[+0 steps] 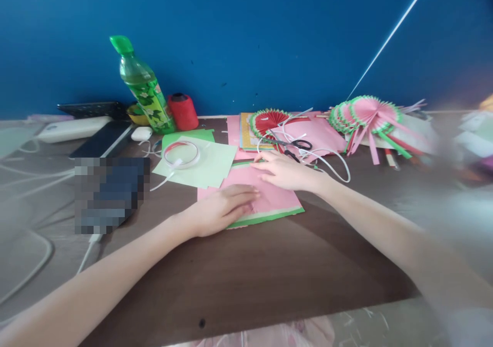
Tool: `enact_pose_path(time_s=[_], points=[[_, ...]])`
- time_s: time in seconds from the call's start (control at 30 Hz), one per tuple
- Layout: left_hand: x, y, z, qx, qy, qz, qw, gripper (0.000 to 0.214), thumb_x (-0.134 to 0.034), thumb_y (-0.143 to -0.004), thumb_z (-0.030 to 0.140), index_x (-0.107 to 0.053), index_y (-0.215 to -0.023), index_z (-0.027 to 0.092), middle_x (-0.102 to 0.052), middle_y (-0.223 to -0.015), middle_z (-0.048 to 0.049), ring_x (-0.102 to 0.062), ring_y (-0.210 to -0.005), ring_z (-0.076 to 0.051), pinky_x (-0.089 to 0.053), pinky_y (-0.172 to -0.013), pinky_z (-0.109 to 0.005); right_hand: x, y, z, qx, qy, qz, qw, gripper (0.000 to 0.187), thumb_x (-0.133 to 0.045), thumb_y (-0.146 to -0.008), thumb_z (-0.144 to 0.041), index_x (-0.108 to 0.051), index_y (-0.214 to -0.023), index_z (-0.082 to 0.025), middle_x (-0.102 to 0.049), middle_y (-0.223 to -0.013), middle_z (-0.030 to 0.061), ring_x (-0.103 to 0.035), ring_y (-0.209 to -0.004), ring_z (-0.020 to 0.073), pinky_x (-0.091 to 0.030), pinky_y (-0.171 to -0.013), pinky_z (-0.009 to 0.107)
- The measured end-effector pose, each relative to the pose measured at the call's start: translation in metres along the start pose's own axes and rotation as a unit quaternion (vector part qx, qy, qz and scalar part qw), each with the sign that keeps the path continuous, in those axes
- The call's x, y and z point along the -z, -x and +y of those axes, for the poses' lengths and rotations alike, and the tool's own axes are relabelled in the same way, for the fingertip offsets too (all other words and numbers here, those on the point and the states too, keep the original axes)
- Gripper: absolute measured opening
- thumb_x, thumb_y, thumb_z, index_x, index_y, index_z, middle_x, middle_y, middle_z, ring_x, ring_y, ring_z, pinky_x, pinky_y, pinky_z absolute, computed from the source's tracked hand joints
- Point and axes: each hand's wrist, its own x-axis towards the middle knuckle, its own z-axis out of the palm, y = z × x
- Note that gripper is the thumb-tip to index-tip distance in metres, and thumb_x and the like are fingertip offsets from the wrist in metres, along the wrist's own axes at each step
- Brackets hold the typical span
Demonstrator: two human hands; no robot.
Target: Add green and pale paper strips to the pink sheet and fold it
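Note:
A sheet of pink paper (278, 199) with green and pale strips along its near and far edges lies flat on the brown table. My left hand (221, 211) rests on its left part, fingers stretched out to the right. On the far part of the same sheet lies my right hand (283, 171), fingers extended and a little apart. Just beyond it are black-handled scissors (301, 144) among loops of white cable (344, 165). To the left, a roll of tape (197, 157) sits on pale green paper (215, 165).
A green-capped bottle (144, 88) and a red cylinder (183, 112) stand at the back by the blue wall. Folded paper fans (372, 111) lie at the back right. A pixelated dark device (115, 193) and white cables occupy the left. The table's front edge runs below.

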Motion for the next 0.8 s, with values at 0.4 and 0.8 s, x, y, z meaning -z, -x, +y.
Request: enact_pose_path(time_s=[0.4, 0.8], points=[[0.008, 0.003, -0.035, 0.187, -0.131, 0.107, 0.968, 0.046, -0.027, -0.090, 0.030, -0.038, -0.130, 0.010, -0.038, -0.137, -0.0095, -0.032, -0.127, -0.018, -0.025, -0.107, -0.037, -0.010, -0.001, -0.016, 0.068, -0.004, -0.024, 0.997, 0.044, -0.051, -0.086, -0.029, -0.046, -0.128, -0.018, -0.036, -0.134, 0.0097, -0.031, -0.123, 0.0255, -0.028, -0.103, 0.044], [0.012, 0.008, -0.009, 0.075, -0.317, 0.139, 0.935, 0.037, -0.034, -0.086, 0.032, -0.064, -0.072, 0.016, -0.065, -0.069, -0.0052, -0.061, -0.071, -0.017, -0.046, -0.062, -0.028, -0.020, -0.008, -0.004, 0.064, -0.042, 0.111, 0.991, 0.030, -0.056, -0.083, -0.029, -0.058, -0.108, -0.014, -0.052, -0.116, 0.0106, -0.048, -0.107, 0.0216, -0.037, -0.093, 0.036]])
